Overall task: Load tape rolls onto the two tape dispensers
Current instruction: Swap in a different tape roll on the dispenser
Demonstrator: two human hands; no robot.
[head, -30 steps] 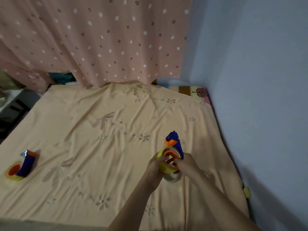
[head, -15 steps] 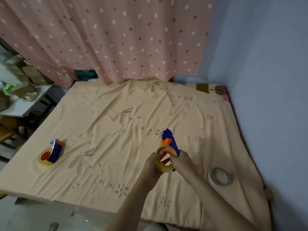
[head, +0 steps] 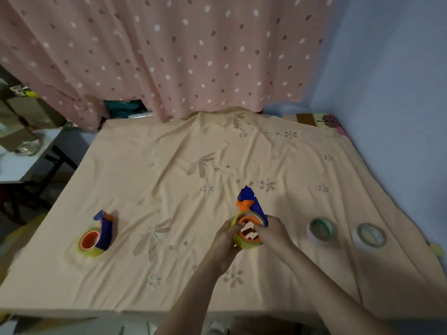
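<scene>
Nearest, the left hand (head: 223, 240) and right hand (head: 272, 232) meet over the tape dispenser (head: 250, 213) on the cloth-covered surface (head: 169, 274). Both sets of fingers curl round the yellowish tape roll (head: 246, 243) on its orange hub, the left from the roll's left edge, the right from above. Compared with a second ago the hands keep the same grip in the same spot, so the roll seems not yet fully seated. What has changed is the view, which now takes in two spare tape rolls (head: 323, 230) lying flat to the right. The dispenser's long axis runs away from the person, its blue nose pointing to the far curtain (head: 169, 56). Well to the left lies the second dispenser (head: 99, 234), nose also pointing away, hub opening facing up.
</scene>
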